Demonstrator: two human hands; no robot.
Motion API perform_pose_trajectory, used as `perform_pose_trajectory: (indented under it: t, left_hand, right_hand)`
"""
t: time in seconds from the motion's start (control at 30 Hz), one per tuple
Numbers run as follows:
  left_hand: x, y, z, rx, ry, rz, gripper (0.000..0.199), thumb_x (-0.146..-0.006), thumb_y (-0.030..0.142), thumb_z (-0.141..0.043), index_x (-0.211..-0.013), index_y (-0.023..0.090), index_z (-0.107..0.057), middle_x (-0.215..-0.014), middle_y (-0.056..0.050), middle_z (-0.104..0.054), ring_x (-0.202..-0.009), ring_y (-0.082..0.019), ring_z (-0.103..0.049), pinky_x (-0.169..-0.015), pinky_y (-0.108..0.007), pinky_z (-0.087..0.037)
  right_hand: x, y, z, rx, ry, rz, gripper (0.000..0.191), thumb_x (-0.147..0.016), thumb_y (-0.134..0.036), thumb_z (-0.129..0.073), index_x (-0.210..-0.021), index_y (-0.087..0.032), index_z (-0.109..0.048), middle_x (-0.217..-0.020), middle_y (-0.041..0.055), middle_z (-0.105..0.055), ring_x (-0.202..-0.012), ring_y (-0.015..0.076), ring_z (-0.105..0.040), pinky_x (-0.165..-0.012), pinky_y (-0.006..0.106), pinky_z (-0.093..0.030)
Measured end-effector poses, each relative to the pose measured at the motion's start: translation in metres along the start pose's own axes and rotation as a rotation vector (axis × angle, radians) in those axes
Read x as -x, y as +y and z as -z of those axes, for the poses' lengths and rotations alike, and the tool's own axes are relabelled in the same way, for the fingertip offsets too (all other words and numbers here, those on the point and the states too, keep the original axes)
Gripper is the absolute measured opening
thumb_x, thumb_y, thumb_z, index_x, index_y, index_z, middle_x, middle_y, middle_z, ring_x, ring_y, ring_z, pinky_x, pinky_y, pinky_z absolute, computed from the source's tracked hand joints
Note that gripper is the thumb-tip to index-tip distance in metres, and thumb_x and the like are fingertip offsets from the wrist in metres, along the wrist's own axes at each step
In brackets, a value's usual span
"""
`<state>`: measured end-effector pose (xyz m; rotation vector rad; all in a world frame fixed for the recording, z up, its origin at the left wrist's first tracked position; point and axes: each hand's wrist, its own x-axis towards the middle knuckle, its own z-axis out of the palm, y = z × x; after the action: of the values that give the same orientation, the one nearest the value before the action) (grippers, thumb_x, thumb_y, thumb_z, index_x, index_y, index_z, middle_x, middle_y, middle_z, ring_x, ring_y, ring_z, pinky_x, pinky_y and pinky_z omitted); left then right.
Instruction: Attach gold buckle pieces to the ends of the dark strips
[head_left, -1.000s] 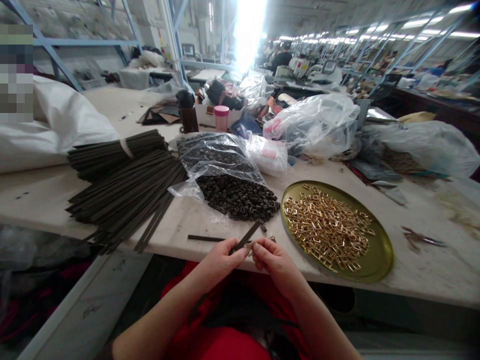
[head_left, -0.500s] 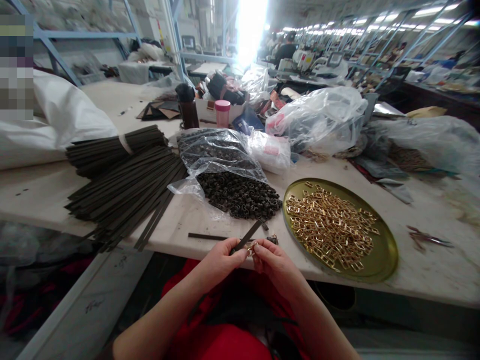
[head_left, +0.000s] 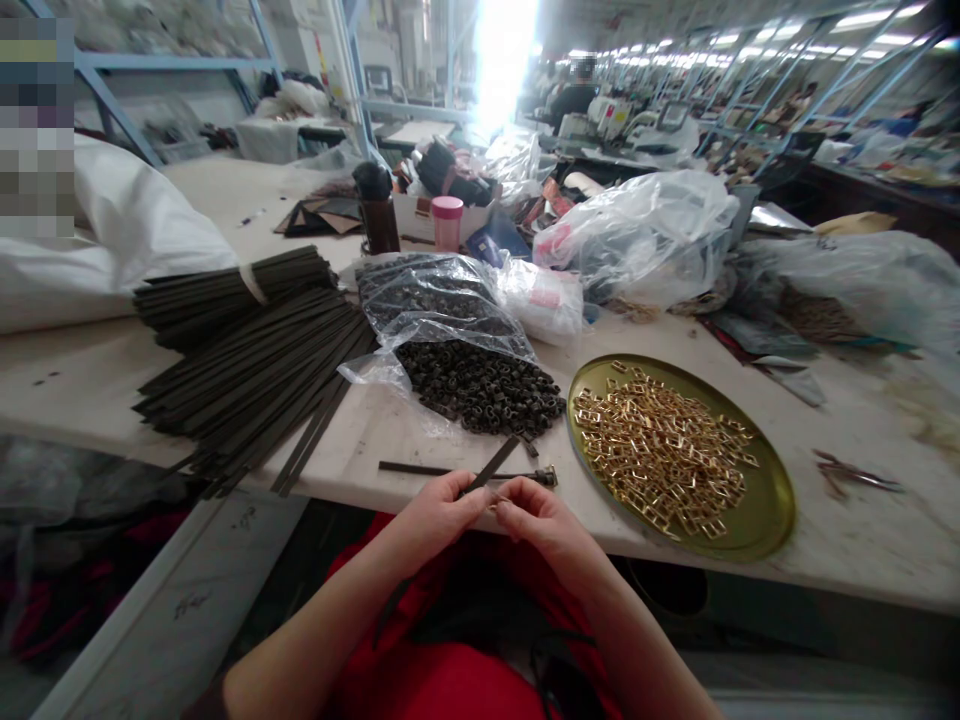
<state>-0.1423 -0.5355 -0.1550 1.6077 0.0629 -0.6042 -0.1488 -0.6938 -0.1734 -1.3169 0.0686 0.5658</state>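
Observation:
My left hand (head_left: 436, 522) is closed on a narrow dark strap (head_left: 496, 462), whose free end sticks up to the right above the fingers. My right hand (head_left: 546, 522) meets it at the table's front edge, thumb and fingers pinching a small gold buckle (head_left: 493, 504) at the strap's lower end. Fingers hide most of that buckle. Just beyond the hands, another dark strap (head_left: 420, 469) lies flat with a buckle (head_left: 550, 476) at its right end. A heap of small black loops (head_left: 480, 390) spreads behind it.
On the right stands a round gold-coloured tray (head_left: 772, 520) of gold buckles (head_left: 660, 450), with pliers (head_left: 859, 472) beyond. Bundled dark straps (head_left: 255, 380) lie left. Clear plastic bags (head_left: 637, 235), a dark bottle (head_left: 377, 210) and a pink-lidded jar (head_left: 447, 222) stand behind.
My right hand has shifted slightly left, its fingers now covering more of the gold buckle. The strap in my left hand has tilted a little lower.

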Motion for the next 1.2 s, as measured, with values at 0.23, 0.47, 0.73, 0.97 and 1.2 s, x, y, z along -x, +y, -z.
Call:
perform_pose_trajectory:
  t: [0.23, 0.47, 0.73, 0.97, 1.2]
  left_hand:
    - [-0.001, -0.007, -0.001, 0.036, 0.0, -0.041, 0.026, -0.076, 0.039, -0.054, -0.08, 0.014, -0.057, -0.059, 0.006, -0.047, -0.051, -0.007, -0.038, -0.05, -0.019, -0.032]
    - [-0.001, -0.008, 0.002, -0.064, 0.055, -0.111, 0.02, -0.077, 0.035, -0.053, -0.077, 0.015, -0.056, -0.07, 0.004, -0.055, -0.066, -0.011, -0.048, -0.062, -0.021, -0.038]
    - [-0.002, -0.01, -0.005, -0.151, 0.022, -0.134, 0.021, -0.076, 0.033, -0.054, -0.083, 0.013, -0.056, -0.075, 0.001, -0.059, -0.071, -0.014, -0.051, -0.065, -0.024, -0.04]
    - [-0.003, -0.014, -0.005, -0.24, 0.102, -0.188, 0.018, -0.076, 0.031, -0.053, -0.08, 0.014, -0.056, -0.076, 0.001, -0.06, -0.073, -0.015, -0.052, -0.066, -0.025, -0.041]
    - [0.003, -0.007, -0.002, -0.335, 0.095, -0.216, 0.015, -0.077, 0.028, -0.048, -0.076, 0.015, -0.056, -0.069, 0.002, -0.058, -0.066, -0.014, -0.05, -0.059, -0.023, -0.038]
  right_hand:
    - [-0.003, 0.008, -0.003, -0.163, 0.052, 0.021, 0.028, -0.068, -0.04, -0.07, -0.07, -0.017, -0.053, -0.058, -0.0049, -0.047, -0.054, 0.0082, -0.036, -0.053, 0.023, -0.026]
    - [0.0, 0.019, -0.011, -0.271, 0.03, 0.008, 0.021, -0.07, -0.033, -0.069, -0.072, -0.018, -0.055, -0.06, -0.0042, -0.05, -0.057, 0.0085, -0.04, -0.057, 0.022, -0.03]
    - [-0.005, 0.021, -0.012, -0.441, 0.148, 0.047, 0.021, -0.066, -0.033, -0.073, -0.073, -0.018, -0.06, -0.07, -0.0023, -0.058, -0.059, 0.0085, -0.044, -0.058, 0.023, -0.035]
    - [-0.001, 0.02, -0.015, -0.37, 0.113, 0.053, 0.023, -0.067, -0.032, -0.073, -0.078, -0.018, -0.058, -0.072, -0.0025, -0.056, -0.06, 0.0079, -0.045, -0.059, 0.022, -0.036]
    - [-0.004, 0.013, -0.008, -0.176, 0.053, 0.084, 0.024, -0.071, -0.037, -0.068, -0.072, -0.018, -0.054, -0.058, -0.0048, -0.05, -0.052, 0.007, -0.04, -0.052, 0.021, -0.031]
